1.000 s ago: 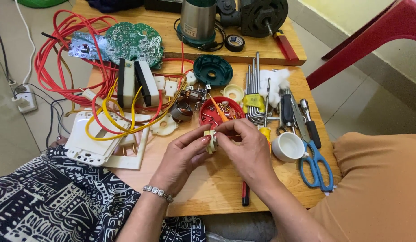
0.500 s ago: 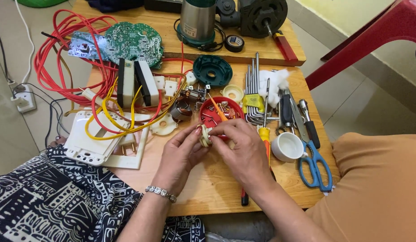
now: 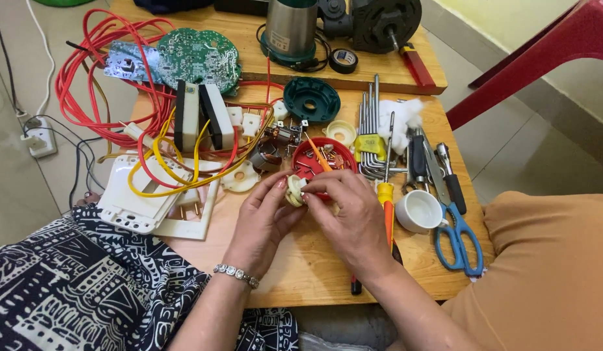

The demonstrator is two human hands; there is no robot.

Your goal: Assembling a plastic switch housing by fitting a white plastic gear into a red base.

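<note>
Both my hands meet over the middle of a small wooden table (image 3: 301, 273). My left hand (image 3: 262, 221) and my right hand (image 3: 350, 218) together pinch a small cream-coloured plastic part (image 3: 293, 192), holding it just above the tabletop. Right behind it stands a red round lid (image 3: 314, 153) with small screws and an orange-handled tool lying in it. A bracelet is on my left wrist. What the fingers do on the part's far side is hidden.
An orange-handled screwdriver (image 3: 386, 208), white cup (image 3: 418, 211), blue scissors (image 3: 457, 237), pliers and hex keys (image 3: 373, 120) lie at right. Red and yellow wires (image 3: 100, 97), green circuit boards (image 3: 197, 58) and a white socket plate (image 3: 135, 201) at left. A motor, steel jar and tape behind.
My hands have shifted slightly and turned the cream part between the fingertips; it stays held by both hands in the same spot.
</note>
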